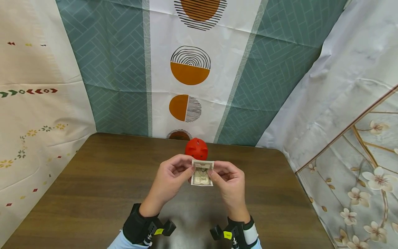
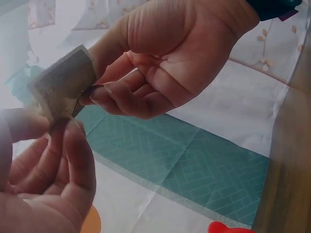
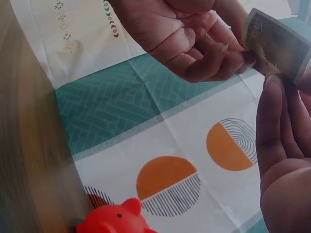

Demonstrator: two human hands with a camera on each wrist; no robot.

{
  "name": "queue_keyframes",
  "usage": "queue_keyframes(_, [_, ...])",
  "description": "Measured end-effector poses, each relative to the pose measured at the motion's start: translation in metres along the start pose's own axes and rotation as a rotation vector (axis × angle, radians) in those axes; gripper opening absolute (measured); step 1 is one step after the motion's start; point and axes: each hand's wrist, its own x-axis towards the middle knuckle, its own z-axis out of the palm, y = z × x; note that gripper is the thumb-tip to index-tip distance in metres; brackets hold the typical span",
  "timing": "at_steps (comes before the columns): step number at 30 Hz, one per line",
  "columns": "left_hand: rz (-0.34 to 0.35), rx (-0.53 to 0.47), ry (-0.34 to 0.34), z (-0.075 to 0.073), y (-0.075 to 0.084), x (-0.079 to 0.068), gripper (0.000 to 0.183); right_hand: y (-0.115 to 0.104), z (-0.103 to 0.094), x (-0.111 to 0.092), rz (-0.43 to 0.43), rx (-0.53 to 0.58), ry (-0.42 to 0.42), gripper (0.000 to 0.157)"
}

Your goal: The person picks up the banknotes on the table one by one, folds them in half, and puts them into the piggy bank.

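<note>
A banknote (image 1: 201, 176) with a crease across its upper part is held up between both hands above the table. My left hand (image 1: 174, 173) pinches its left edge between thumb and fingers. On the opposite edge, my right hand (image 1: 229, 178) has the same kind of pinch. Just beyond the note stands a red piggy bank (image 1: 196, 148) with a slot on top, partly hidden by the hands and note in the head view. In the right wrist view the piggy bank (image 3: 116, 218) shows an ear and an eye, apart from both hands.
The brown wooden table (image 1: 109, 180) reaches back to a green and white patterned cloth (image 1: 121, 69). A cream cloth (image 1: 37, 138) hangs on the left, and a floral white cloth (image 1: 351, 166) on the right.
</note>
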Motion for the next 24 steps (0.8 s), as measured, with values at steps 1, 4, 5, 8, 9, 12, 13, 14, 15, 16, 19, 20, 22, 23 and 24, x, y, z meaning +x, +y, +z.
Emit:
queue_keyframes(1, [0.015,-0.022,-0.008,0.0001,-0.0001,-0.0002,0.020,0.0002,-0.0001,0.0002,-0.007,0.027,-0.014,0.020])
queue_keyframes(4, [0.054,-0.095,-0.039,-0.0001,0.0006,-0.0010,0.018,0.0006,-0.0006,0.0011,-0.032,0.136,-0.069,0.019])
queue_keyframes(5, [0.070,-0.116,-0.052,-0.0003,0.0010,-0.0013,0.017,0.0005,-0.0007,0.0014,-0.047,0.171,-0.093,0.018])
queue_keyframes(8, [0.128,-0.165,-0.093,-0.0005,0.0023,-0.0027,0.014,-0.0001,-0.0009,0.0021,-0.091,0.260,-0.156,0.015])
queue_keyframes(9, [0.148,-0.171,-0.106,-0.0005,0.0025,-0.0031,0.014,-0.0002,-0.0010,0.0022,-0.107,0.275,-0.171,0.015])
queue_keyframes(12, [0.194,-0.177,-0.132,-0.0006,0.0024,-0.0039,0.014,-0.0008,-0.0007,0.0026,-0.149,0.299,-0.197,0.016])
queue_keyframes(13, [0.204,-0.174,-0.136,-0.0005,0.0021,-0.0039,0.015,-0.0009,-0.0006,0.0026,-0.159,0.299,-0.200,0.017])
queue_keyframes(14, [0.213,-0.168,-0.138,-0.0006,0.0018,-0.0040,0.016,-0.0010,-0.0004,0.0026,-0.169,0.299,-0.203,0.019])
queue_keyframes(15, [0.226,-0.158,-0.138,-0.0005,0.0015,-0.0039,0.017,-0.0009,-0.0003,0.0027,-0.180,0.296,-0.204,0.021])
queue_keyframes(16, [0.241,-0.145,-0.135,-0.0004,0.0013,-0.0040,0.019,-0.0010,-0.0001,0.0028,-0.192,0.293,-0.204,0.023])
queue_keyframes(19, [0.289,-0.110,-0.122,0.0003,0.0010,-0.0043,0.022,-0.0011,0.0003,0.0028,-0.218,0.275,-0.201,0.027])
queue_keyframes(20, [0.306,-0.101,-0.117,0.0006,0.0010,-0.0044,0.023,-0.0013,0.0003,0.0028,-0.223,0.266,-0.198,0.027])
queue_keyframes(22, [0.339,-0.092,-0.112,0.0013,0.0010,-0.0043,0.023,-0.0020,0.0004,0.0022,-0.223,0.239,-0.185,0.025])
queue_keyframes(23, [0.355,-0.087,-0.111,0.0016,0.0010,-0.0041,0.022,-0.0025,0.0003,0.0016,-0.221,0.214,-0.174,0.023])
queue_keyframes(24, [0.371,-0.080,-0.110,0.0019,0.0012,-0.0039,0.021,-0.0031,0.0003,0.0010,-0.217,0.187,-0.164,0.022])
